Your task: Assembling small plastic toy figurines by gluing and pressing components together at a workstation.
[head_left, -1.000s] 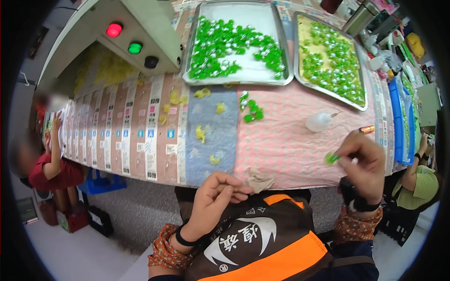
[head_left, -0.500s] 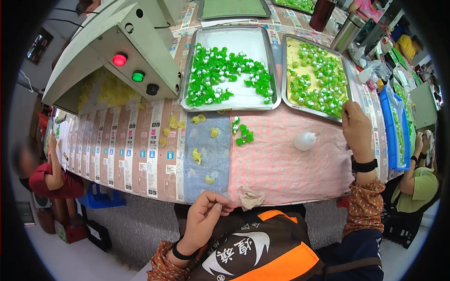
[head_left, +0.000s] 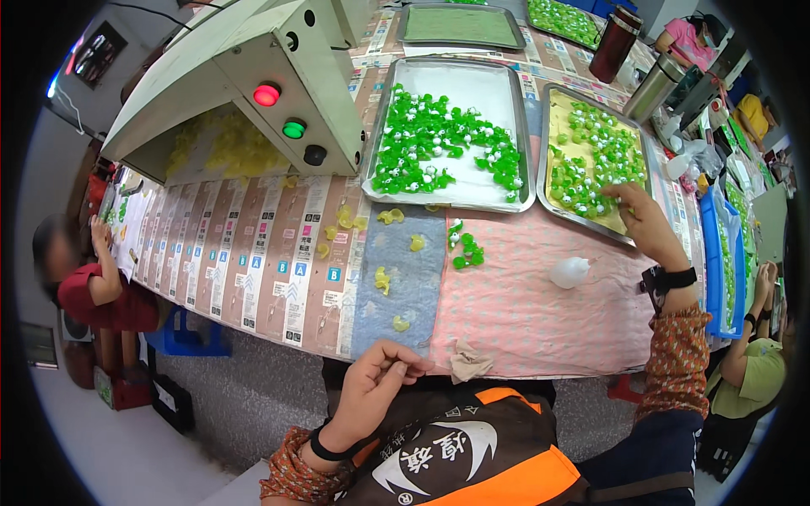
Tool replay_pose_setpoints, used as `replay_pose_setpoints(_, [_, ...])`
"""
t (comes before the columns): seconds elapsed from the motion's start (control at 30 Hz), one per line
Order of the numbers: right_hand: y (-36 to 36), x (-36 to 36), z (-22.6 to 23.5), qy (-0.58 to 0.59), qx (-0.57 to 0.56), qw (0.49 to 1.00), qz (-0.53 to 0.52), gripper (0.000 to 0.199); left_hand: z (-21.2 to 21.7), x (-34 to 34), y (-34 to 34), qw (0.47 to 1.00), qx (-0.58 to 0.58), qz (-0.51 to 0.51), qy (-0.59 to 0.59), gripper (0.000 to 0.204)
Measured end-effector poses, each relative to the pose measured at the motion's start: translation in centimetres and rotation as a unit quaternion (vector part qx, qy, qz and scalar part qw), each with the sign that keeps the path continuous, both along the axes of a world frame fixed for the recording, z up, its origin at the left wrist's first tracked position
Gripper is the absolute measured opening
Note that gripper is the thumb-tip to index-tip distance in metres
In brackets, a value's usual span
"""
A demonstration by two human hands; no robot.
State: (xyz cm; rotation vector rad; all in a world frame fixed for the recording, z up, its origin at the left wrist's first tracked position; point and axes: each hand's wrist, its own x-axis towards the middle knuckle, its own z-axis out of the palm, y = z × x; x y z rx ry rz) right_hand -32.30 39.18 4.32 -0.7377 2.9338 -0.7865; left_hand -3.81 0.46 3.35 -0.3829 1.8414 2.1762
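Note:
My right hand (head_left: 648,221) reaches over the near edge of the right-hand tray (head_left: 582,221), which is lined in yellow. Its fingers are stretched out and a little apart, with the tips at the small green-and-white plastic pieces (head_left: 595,139) lying there. Low at the table's front edge, my left hand (head_left: 375,384) is closed, thumb pressed to the fingers. Whatever it may pinch is too small to make out. Beside it lies a crumpled beige cloth (head_left: 471,361). A white squeeze bulb with a thin tip (head_left: 570,271) rests on the pink cloth (head_left: 515,316), near a small cluster of green pieces (head_left: 467,251).
A metal tray lined in white (head_left: 456,76) holds many green pieces. Yellow curved bits (head_left: 382,280) are scattered on the blue cloth (head_left: 371,325). At left stands a beige machine (head_left: 245,63) with lit buttons. A blue crate (head_left: 715,270) and steel flask (head_left: 654,88) are at right; other people sit around.
My right hand has moved from the tray's near right corner inward over the pieces, its fingers loosening from a curled shape. The whole view has shifted slightly; my left hand stays low and closed.

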Motion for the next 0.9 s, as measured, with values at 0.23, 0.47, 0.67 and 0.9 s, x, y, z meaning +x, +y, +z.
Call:
replay_pose_setpoints(0.23, [2.1,-2.4,0.9,-0.028,-0.086,0.990,-0.111,0.033,-0.3,0.4,-1.0,1.000,-0.015,0.016,-0.001,0.012])
replay_pose_setpoints(0.47, [0.3,-1.2,1.3,-0.184,-0.011,0.982,-0.038,0.022,-0.2,0.2,-1.2,1.000,-0.013,0.019,-0.011,0.012])
replay_pose_setpoints(0.67, [-1.6,-2.2,-0.3,-0.034,-0.057,0.998,0.003,0.041,0.1,0.4,-0.9,1.000,-0.002,0.009,-0.011,0.015])
replay_pose_setpoints(0.9, [0.6,0.5,2.5,-0.016,-0.056,0.998,-0.029,0.031,1.2,1.5,-1.0,0.998,-0.024,0.049,0.018,0.013])
